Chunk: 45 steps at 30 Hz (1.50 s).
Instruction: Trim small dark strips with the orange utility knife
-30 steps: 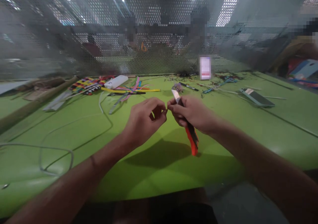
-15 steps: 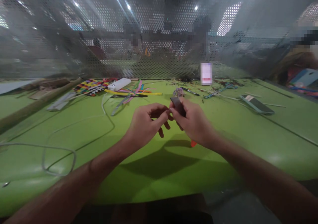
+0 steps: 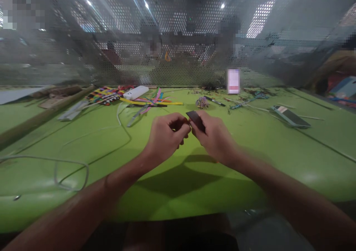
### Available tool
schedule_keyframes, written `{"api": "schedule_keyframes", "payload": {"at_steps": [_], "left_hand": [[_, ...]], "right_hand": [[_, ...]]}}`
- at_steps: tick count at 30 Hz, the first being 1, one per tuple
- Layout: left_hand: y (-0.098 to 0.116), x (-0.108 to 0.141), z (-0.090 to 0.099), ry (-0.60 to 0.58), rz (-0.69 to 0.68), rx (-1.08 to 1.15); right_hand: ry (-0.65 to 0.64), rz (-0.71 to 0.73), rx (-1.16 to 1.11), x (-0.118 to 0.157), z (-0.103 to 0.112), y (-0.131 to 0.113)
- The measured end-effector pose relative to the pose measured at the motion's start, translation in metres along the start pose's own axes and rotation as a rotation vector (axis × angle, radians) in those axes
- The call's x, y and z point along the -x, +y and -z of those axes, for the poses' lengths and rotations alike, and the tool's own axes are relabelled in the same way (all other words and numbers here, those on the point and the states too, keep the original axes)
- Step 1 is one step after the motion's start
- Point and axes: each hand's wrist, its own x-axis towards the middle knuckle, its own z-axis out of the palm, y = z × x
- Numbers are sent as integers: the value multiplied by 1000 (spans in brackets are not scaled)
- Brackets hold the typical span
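My right hand (image 3: 213,134) is closed round a dark, flat piece with a pointed end (image 3: 196,120), which looks like a blade; its exact kind does not show. Just left of it, my left hand (image 3: 167,134) has its fingers curled in and its thumb pressed to the forefinger. Whatever the left fingertips pinch is too small to make out. The two hands almost meet at the fingertips, above the green tabletop (image 3: 178,206). Below the right wrist, a sliver of something orange (image 3: 217,161) shows, mostly hidden by the hand.
Colourful strips (image 3: 151,103) and a woven multicoloured piece (image 3: 105,95) lie at the back left beside a white device (image 3: 136,92). Behind my hands are a tangled ball (image 3: 201,102) and a pen (image 3: 214,101). A phone (image 3: 290,116) lies right; a cable (image 3: 86,177) loops left.
My left fingers, spread before, have curled in. The dark piece has tipped slightly left in my right hand. Less of the orange thing shows beneath the right wrist.
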Motion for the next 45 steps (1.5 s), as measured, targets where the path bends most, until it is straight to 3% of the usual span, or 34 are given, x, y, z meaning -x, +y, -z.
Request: {"api": "schedule_keyframes", "payload": {"at_steps": [8, 17, 27, 34, 37, 41, 45], "left_hand": [[-5, -2, -1, 57, -20, -21], [-16, -14, 9, 122, -37, -43], [-39, -35, 25, 183, -58, -146], [-49, -52, 41, 232, -43, -147], [-48, -56, 44, 151, -5, -56], [-41, -54, 44, -165, 60, 50], [-34, -44, 38, -407, 61, 55]], "right_hand": [[-10, -72, -15, -5, 5, -1], [-93, -262, -271, -15, 16, 13], [-54, -260, -121, -36, 28, 55], [-18, -328, -75, -50, 59, 83], [-139, -354, -291, -50, 72, 88], [-446, -328, -532, -46, 79, 87], [-633, -266, -631, -41, 77, 80]]}}
